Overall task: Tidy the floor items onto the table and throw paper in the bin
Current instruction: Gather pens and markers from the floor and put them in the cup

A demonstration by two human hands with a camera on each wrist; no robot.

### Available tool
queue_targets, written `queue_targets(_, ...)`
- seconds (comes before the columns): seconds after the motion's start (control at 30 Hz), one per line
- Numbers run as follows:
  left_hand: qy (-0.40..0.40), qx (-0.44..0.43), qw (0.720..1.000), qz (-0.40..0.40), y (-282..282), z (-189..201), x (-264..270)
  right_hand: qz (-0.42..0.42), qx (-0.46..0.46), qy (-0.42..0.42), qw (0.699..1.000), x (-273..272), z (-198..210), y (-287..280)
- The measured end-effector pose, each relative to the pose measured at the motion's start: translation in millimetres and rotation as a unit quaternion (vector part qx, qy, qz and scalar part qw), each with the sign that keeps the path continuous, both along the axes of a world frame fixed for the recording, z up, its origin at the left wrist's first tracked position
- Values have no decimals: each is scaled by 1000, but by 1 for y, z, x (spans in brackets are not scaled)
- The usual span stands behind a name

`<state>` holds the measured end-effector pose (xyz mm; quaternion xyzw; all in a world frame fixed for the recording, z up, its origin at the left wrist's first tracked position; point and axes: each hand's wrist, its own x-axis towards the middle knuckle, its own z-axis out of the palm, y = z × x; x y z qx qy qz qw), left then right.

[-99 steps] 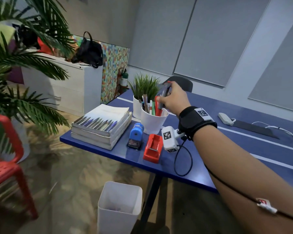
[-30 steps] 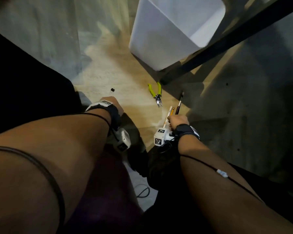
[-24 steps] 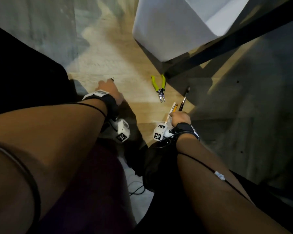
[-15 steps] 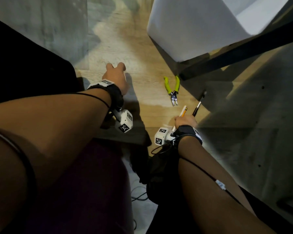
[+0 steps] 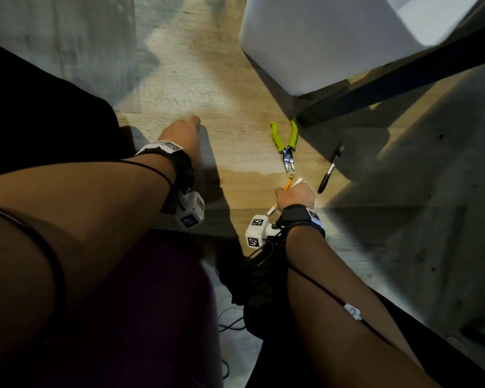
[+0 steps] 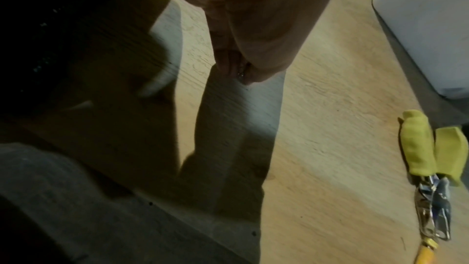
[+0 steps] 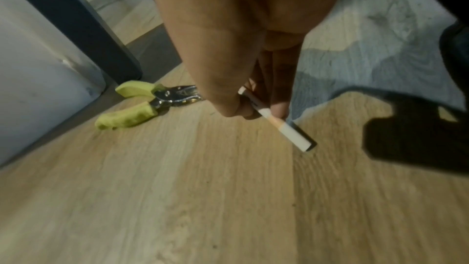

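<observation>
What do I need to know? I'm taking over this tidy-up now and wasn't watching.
Right hand: grips a white pen and a yellow pencil, low by the floor.
Left hand: fingertips pinch a small shiny item, too small to identify.
On the floor: yellow-handled pliers by the table leg, black pen beside them; white bin behind.
Done: those pickups. Left: collect pliers and black pen, carry everything to the table. No paper in view.

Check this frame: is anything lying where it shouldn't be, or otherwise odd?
Yes. Yellow-handled pliers and a black pen lie loose on the floor beside the white bin, stray items not yet tidied. The right hand grips a white pen and a pencil. Nothing looks spilled or damaged.
</observation>
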<state>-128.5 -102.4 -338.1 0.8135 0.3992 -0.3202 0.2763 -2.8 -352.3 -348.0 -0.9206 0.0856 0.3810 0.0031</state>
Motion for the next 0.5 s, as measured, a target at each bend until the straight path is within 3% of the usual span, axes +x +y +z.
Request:
queue_targets(0.33, -4, -24, 998, 55, -11, 7, 7, -53, 47, 1, 997, 7, -8, 7)
queue_targets(0.5, 6, -88, 993, 83, -20, 6, 7, -229, 115, 66, 964, 11, 17, 9)
